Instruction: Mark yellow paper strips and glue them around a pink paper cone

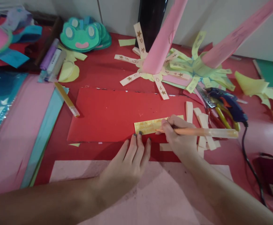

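My right hand (182, 137) grips an orange marker (204, 132), its tip down on a pale yellow paper strip (148, 126). Orange-yellow colouring covers much of the strip's left part. Fingers stretched out, my left hand (133, 157) lies flat with its fingertips at the strip's lower left edge. Under the strip is a red board (103, 112). The right hand covers part of the strip's right half. Beside that hand lie several cream paper strips (203, 122).
Two pink paper cones (158, 47) with lettered strips stand at the back. A blue glue gun (230, 103) with a black cord lies right, by scissors and pliers. Green frog-face cutouts (80, 36) sit back left. A marker cap (67, 100) lies on the board's left edge; coloured sheets (21, 125) are left.
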